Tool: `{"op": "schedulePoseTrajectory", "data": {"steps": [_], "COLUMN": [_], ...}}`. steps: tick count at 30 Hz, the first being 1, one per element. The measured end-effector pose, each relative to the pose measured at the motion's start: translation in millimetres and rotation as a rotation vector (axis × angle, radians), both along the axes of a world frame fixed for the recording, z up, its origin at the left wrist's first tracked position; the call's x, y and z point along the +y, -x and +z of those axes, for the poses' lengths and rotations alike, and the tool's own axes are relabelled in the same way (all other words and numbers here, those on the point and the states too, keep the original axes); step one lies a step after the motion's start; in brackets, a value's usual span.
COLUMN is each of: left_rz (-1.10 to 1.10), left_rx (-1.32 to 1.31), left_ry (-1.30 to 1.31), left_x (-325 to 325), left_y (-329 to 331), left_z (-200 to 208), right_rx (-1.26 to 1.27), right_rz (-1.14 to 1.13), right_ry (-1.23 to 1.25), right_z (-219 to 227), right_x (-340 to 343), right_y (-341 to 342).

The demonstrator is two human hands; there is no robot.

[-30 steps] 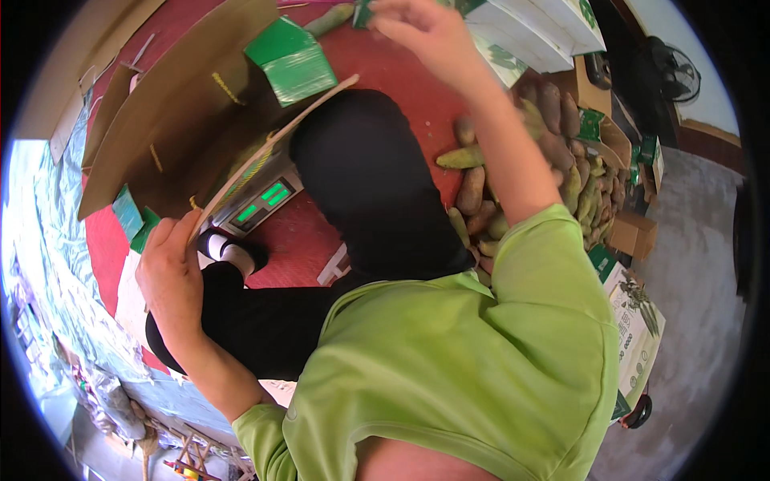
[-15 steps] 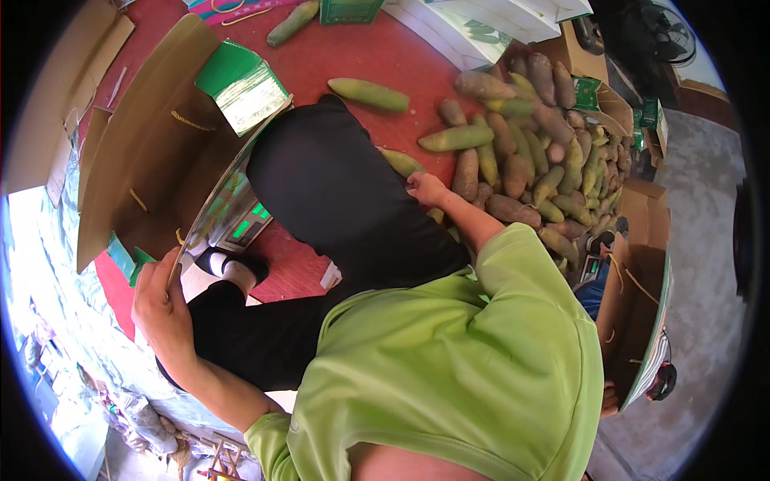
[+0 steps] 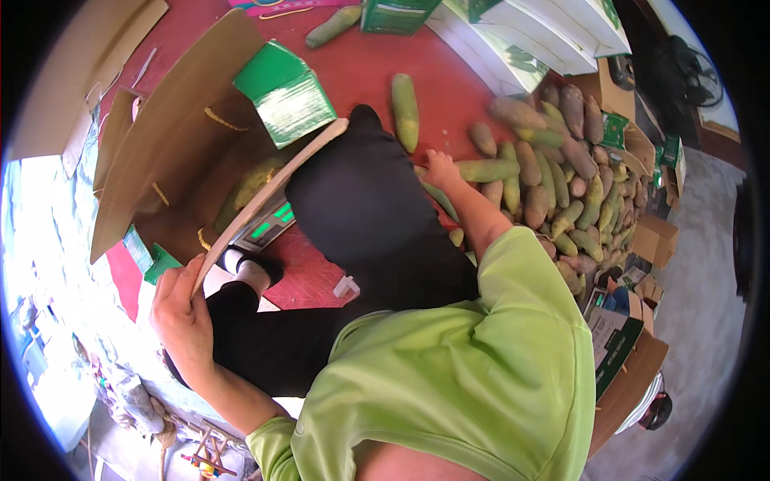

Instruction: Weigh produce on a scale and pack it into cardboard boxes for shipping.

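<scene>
My left hand (image 3: 183, 309) is closed on the near edge of a large open cardboard box (image 3: 273, 186), which leans tilted at my left. Inside it, partly in shadow, lies a green radish (image 3: 250, 186). My right hand (image 3: 441, 170) is low over the red surface, fingers apart, with no radish clearly in its grasp. One green radish (image 3: 439, 199) lies beneath and beside it, another green radish (image 3: 491, 170) is at its right, and a third green radish (image 3: 405, 112) lies just beyond its fingertips.
A heap of green and brownish radishes (image 3: 561, 184) spreads at the right. My black-trousered knee (image 3: 361, 208) stands between my hands. A scale with a lit green display (image 3: 271, 223) shows behind the box's edge. White cartons (image 3: 521, 48) stand at the back; further boxes (image 3: 634, 361) are at the right.
The radish beyond my right hand has turned from lying crosswise to pointing away from me. My right hand has moved slightly forward and left. My left hand keeps hold of the box edge.
</scene>
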State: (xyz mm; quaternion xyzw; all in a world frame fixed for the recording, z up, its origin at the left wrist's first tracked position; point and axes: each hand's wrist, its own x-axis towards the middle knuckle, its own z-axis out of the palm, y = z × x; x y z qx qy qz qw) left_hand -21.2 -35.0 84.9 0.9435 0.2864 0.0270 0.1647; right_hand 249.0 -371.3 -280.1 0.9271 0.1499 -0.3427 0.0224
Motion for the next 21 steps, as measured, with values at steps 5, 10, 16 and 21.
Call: {"op": "schedulePoseTrajectory", "data": {"steps": [5, 10, 16, 21], "left_rz": [-0.011, 0.002, -0.025, -0.056], "left_rx": [0.019, 0.048, 0.023, 0.011], "left_ry": [-0.027, -0.053, -0.036, -0.085], "left_x": [2, 3, 5, 7], "left_y": [0, 2, 4, 12], "left_z": [3, 2, 4, -1], "right_rx": [0.090, 0.042, 0.041, 0.109], "right_rz": [-0.008, 0.123, 0.134, 0.009], "right_ry": [0.123, 0.055, -0.017, -0.117], "right_z": [4, 3, -32, 20], "right_x": [14, 9, -31, -40], "right_y": [24, 31, 13, 5]}}
